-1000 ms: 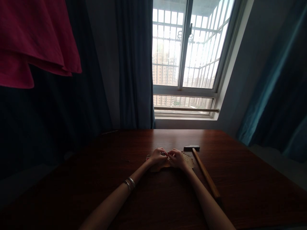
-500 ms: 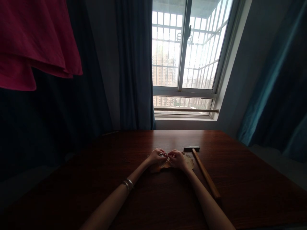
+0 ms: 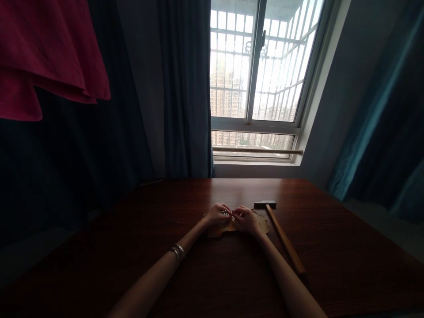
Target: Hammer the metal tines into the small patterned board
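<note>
A flat tan piece (image 3: 261,224) with a row of dark slanted marks along its far edge lies on the table; its kind is unclear. My left hand (image 3: 218,215) rests over its left part, thumb and fingers pinched together. From the right, my right hand (image 3: 244,218) meets it, also pinched. The fingertips of both hands almost touch above the piece, at small light bits too tiny to name. My hands cover the middle of the piece. To the right lies a hammer (image 3: 286,242) with a wooden handle and a dark head.
The reddish-brown wooden table (image 3: 165,265) extends around my hands. Behind it is a barred window (image 3: 253,88) with a blue curtain (image 3: 187,97) on its left. Pink cloth (image 3: 56,53) hangs at the upper left. Another blue curtain (image 3: 371,115) hangs at the right.
The view has shifted very slightly. Both hands stay pinched at the same place over the tan piece, with only small finger movement. The hammer lies unmoved.
</note>
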Demonstrator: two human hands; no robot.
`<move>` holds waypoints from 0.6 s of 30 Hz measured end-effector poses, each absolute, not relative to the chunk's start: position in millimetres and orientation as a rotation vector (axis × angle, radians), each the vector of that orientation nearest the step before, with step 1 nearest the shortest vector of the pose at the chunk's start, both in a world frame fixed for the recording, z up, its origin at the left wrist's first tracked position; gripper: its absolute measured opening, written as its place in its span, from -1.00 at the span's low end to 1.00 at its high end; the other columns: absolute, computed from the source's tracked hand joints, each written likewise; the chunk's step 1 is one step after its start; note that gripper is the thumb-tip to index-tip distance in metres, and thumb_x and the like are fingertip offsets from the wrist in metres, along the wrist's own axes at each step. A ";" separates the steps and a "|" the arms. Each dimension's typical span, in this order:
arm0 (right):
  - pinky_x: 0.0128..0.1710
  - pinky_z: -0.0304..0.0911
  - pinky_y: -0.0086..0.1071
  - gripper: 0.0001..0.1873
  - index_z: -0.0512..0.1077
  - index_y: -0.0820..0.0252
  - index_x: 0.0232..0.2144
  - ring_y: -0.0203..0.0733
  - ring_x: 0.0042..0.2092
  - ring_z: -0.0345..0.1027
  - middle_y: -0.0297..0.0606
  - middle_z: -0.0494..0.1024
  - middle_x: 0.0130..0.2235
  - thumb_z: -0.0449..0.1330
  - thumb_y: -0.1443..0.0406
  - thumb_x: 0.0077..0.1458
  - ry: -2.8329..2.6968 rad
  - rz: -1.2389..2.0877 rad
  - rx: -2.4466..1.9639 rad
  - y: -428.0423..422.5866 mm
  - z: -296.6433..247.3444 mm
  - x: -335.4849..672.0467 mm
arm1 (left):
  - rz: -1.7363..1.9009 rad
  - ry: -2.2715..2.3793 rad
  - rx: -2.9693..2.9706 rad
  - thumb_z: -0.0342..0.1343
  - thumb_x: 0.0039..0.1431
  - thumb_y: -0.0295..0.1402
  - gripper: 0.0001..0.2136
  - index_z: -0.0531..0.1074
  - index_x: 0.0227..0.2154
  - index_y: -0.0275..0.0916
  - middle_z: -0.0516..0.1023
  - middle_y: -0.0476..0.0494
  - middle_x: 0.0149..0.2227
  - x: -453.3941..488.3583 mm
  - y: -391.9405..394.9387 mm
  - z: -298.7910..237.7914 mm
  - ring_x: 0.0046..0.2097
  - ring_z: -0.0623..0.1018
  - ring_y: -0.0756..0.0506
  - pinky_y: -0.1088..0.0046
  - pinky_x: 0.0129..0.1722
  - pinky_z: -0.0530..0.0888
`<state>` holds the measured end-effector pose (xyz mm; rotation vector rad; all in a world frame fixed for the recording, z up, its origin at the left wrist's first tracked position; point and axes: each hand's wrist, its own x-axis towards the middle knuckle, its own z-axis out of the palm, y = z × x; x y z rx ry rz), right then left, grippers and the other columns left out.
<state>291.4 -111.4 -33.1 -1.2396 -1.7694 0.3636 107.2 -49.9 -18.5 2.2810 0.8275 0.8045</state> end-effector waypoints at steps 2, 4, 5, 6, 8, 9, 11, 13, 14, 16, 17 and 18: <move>-0.42 0.23 -0.50 -0.85 0.55 0.14 -0.45 -0.33 -0.44 0.34 -0.30 0.50 -0.42 0.20 0.24 0.03 -1.766 0.362 -1.230 -111.5 -33.5 291.2 | 0.816 0.816 2.261 0.26 -0.10 -0.25 -0.82 0.61 -0.42 -0.23 0.58 -0.13 -0.28 108.1 -48.5 -22.0 -0.25 0.52 -0.08 0.46 -0.21 0.40; -0.43 0.23 -0.49 -0.83 0.55 0.16 -0.47 -0.32 -0.44 0.34 -0.29 0.49 -0.43 0.20 0.23 0.03 -1.763 0.362 -1.222 -112.0 -33.5 291.0 | 0.829 0.815 2.249 0.26 -0.10 -0.25 -0.81 0.61 -0.43 -0.24 0.59 -0.13 -0.29 108.5 -47.2 -25.2 -0.25 0.52 -0.08 0.47 -0.20 0.40; -0.43 0.23 -0.49 -0.83 0.55 0.17 -0.48 -0.31 -0.44 0.34 -0.29 0.49 -0.44 0.20 0.24 0.03 -1.763 0.363 -1.219 -112.4 -33.4 290.9 | 0.832 0.821 2.243 0.27 -0.10 -0.24 -0.81 0.61 -0.43 -0.24 0.59 -0.14 -0.29 108.5 -46.6 -26.5 -0.25 0.52 -0.08 0.46 -0.19 0.40; -0.43 0.24 -0.49 -0.83 0.55 0.17 -0.48 -0.31 -0.44 0.34 -0.29 0.49 -0.44 0.20 0.24 0.02 -1.762 0.364 -1.217 -112.8 -33.3 290.9 | 0.830 0.826 2.236 0.27 -0.10 -0.24 -0.80 0.61 -0.42 -0.24 0.59 -0.14 -0.29 108.4 -46.1 -27.6 -0.24 0.52 -0.08 0.46 -0.19 0.40; -0.42 0.24 -0.48 -0.84 0.55 0.17 -0.48 -0.30 -0.43 0.34 -0.29 0.49 -0.44 0.20 0.25 0.02 -1.761 0.365 -1.213 -113.5 -33.0 290.8 | 0.824 0.836 2.218 0.27 -0.10 -0.22 -0.78 0.61 -0.41 -0.25 0.59 -0.15 -0.28 108.2 -45.5 -28.6 -0.24 0.52 -0.09 0.47 -0.20 0.41; -0.41 0.25 -0.48 -0.84 0.55 0.17 -0.48 -0.30 -0.42 0.35 -0.28 0.49 -0.44 0.20 0.25 0.02 -1.760 0.364 -1.212 -113.7 -32.9 290.8 | 0.820 0.841 2.209 0.27 -0.10 -0.21 -0.78 0.61 -0.41 -0.24 0.59 -0.15 -0.28 108.0 -45.5 -28.5 -0.24 0.52 -0.09 0.47 -0.21 0.41; -0.40 0.25 -0.48 -0.84 0.55 0.16 -0.47 -0.29 -0.41 0.35 -0.28 0.50 -0.43 0.20 0.24 0.02 -1.758 0.363 -1.211 -114.0 -32.9 290.8 | 0.808 0.849 2.199 0.27 -0.11 -0.20 -0.77 0.61 -0.41 -0.24 0.59 -0.15 -0.28 107.7 -46.2 -27.3 -0.24 0.51 -0.09 0.47 -0.22 0.41; -0.41 0.25 -0.48 -0.84 0.55 0.15 -0.48 -0.30 -0.42 0.35 -0.29 0.50 -0.43 0.20 0.23 0.02 -1.759 0.361 -1.213 -113.8 -33.0 290.8 | 0.799 0.856 2.202 0.27 -0.11 -0.20 -0.77 0.61 -0.42 -0.24 0.58 -0.14 -0.28 107.4 -47.9 -25.1 -0.23 0.51 -0.09 0.47 -0.21 0.41; -0.42 0.24 -0.49 -0.84 0.55 0.15 -0.48 -0.31 -0.43 0.34 -0.29 0.50 -0.43 0.20 0.23 0.02 -1.760 0.360 -1.215 -113.7 -33.1 290.7 | 0.793 0.854 2.207 0.27 -0.11 -0.20 -0.77 0.61 -0.42 -0.24 0.58 -0.14 -0.28 107.3 -48.9 -23.8 -0.23 0.51 -0.10 0.47 -0.21 0.41; -0.43 0.23 -0.50 -0.85 0.55 0.13 -0.49 -0.32 -0.44 0.33 -0.30 0.50 -0.43 0.20 0.24 0.01 -1.761 0.356 -1.219 -113.4 -33.1 290.5 | 0.789 0.851 2.216 0.26 -0.10 -0.20 -0.77 0.61 -0.42 -0.24 0.58 -0.14 -0.28 107.2 -50.6 -21.9 -0.22 0.51 -0.10 0.46 -0.19 0.40; -0.42 0.23 -0.50 -0.86 0.55 0.12 -0.49 -0.33 -0.44 0.33 -0.31 0.50 -0.43 0.20 0.24 0.01 -1.760 0.354 -1.221 -113.4 -33.1 290.4 | 0.792 0.851 2.219 0.26 -0.09 -0.20 -0.78 0.61 -0.42 -0.24 0.58 -0.14 -0.29 107.2 -51.2 -21.3 -0.22 0.51 -0.10 0.46 -0.18 0.40; -0.42 0.23 -0.51 -0.87 0.55 0.12 -0.49 -0.33 -0.44 0.33 -0.31 0.50 -0.43 0.20 0.25 0.01 -1.759 0.352 -1.221 -113.4 -32.9 290.3 | 0.798 0.856 2.222 0.26 -0.09 -0.21 -0.78 0.61 -0.42 -0.24 0.58 -0.13 -0.30 107.4 -51.6 -21.1 -0.22 0.51 -0.10 0.45 -0.17 0.40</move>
